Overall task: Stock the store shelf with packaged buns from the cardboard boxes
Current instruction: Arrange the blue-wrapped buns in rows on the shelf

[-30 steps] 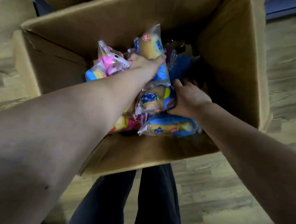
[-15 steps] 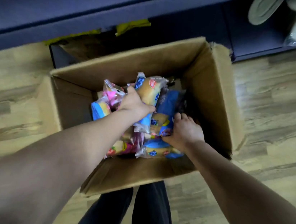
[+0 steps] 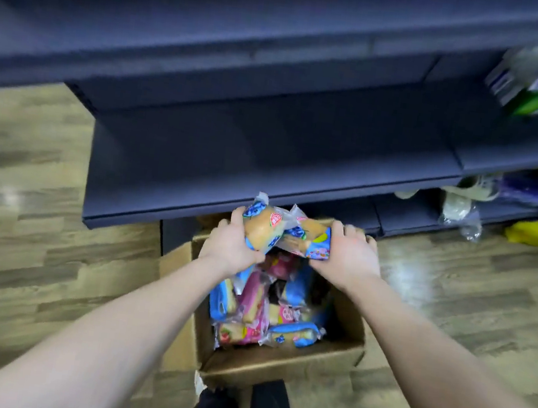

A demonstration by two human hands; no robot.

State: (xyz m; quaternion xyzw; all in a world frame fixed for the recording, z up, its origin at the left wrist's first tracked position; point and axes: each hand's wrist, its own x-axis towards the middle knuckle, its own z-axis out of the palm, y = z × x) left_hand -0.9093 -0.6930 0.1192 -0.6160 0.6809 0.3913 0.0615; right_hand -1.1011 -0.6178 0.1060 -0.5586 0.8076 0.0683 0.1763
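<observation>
Packaged buns point(image 3: 266, 316) lying heaped in cardboard box point(image 3: 273, 368), below both grips. Left grip point(image 3: 233, 245) clamping round left bun point(image 3: 262, 232), long axis tilting up-left. Right grip point(image 3: 351, 257) clamping on right bun point(image 3: 312, 242), lying crosswise, touching left bun. Shelf point(image 3: 267, 155) lying just beyond grips: front edge close, open room ahead, both grips about equally near.

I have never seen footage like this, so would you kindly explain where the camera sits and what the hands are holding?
No machine here: a person wears the camera on the head, so it looks down along their own arms. The left hand grips a packaged bun, and the right hand grips a second bun packet, both above the open cardboard box on the wooden floor. More pink and blue packets lie inside it. Ahead stands the dark store shelf.
</observation>
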